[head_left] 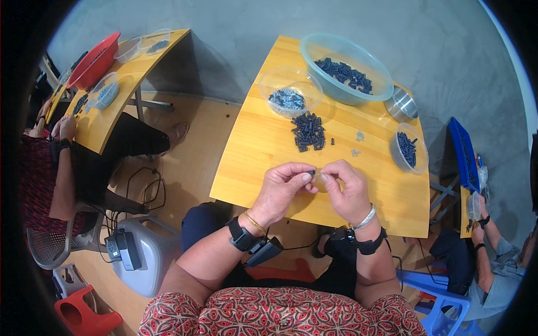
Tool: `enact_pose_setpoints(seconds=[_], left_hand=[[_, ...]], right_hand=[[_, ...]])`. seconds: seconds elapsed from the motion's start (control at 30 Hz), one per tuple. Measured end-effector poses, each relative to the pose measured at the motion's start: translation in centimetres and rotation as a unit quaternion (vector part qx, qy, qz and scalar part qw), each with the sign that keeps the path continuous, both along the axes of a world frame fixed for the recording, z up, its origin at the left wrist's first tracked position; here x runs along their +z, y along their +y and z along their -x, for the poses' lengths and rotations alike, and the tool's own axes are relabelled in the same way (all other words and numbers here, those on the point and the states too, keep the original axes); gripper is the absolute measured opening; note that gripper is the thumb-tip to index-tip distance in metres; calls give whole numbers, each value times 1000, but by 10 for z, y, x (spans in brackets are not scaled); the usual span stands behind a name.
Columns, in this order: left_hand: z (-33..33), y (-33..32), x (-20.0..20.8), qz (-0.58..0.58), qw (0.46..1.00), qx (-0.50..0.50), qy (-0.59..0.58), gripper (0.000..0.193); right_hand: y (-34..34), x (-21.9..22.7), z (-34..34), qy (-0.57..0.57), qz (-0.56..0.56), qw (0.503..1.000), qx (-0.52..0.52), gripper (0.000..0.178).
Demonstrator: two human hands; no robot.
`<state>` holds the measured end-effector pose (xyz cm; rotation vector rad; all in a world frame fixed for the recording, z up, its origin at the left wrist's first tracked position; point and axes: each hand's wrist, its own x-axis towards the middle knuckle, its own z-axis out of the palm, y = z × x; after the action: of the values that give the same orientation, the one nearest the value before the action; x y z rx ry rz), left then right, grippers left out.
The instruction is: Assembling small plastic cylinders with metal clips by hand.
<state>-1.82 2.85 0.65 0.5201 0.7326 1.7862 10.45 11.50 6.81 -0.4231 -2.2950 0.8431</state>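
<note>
Over the near part of the yellow table (252, 162), both of my hands meet at the fingertips. My left hand (277, 190) pinches a small black cylindrical part (311, 172) between thumb and forefinger. Touching close beside it, my right hand (348, 195) is closed in a pinch; whatever it grips is too small to make out. Just beyond my left hand lies a pile of black cylindrical parts (308, 133), with a single black part (332, 141) standing apart to its right. Two little clusters of tiny silvery pieces (360, 135) lie further right.
Behind the pile stand a clear bowl (266, 84) of shiny small pieces and a pale teal basin (367, 53) of black parts. A metal bowl (402, 105) and a clear tub (397, 154) line the right side. Other people work at tables left and right.
</note>
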Motion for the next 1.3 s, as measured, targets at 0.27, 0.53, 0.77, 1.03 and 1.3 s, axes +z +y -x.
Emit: enact_pose_setpoints(seconds=[0.27, 0.53, 0.77, 1.03, 1.3], left_hand=[[1, -1, 0, 29, 999, -18, 22, 17], [2, 0, 6, 27, 999, -35, -16, 17], [2, -1, 6, 38, 999, -36, -12, 16], [0, -1, 5, 41, 999, -24, 5, 14], [0, 1, 5, 41, 998, -22, 37, 13]], right_hand=[[2, -2, 0, 13, 4, 1000, -5, 9], [4, -4, 1, 13, 4, 1000, -25, 6], [4, -5, 2, 0, 8, 1000, -23, 6], [5, -2, 1, -6, 20, 1000, -2, 6], [4, -8, 1, 20, 32, 999, 14, 6]])
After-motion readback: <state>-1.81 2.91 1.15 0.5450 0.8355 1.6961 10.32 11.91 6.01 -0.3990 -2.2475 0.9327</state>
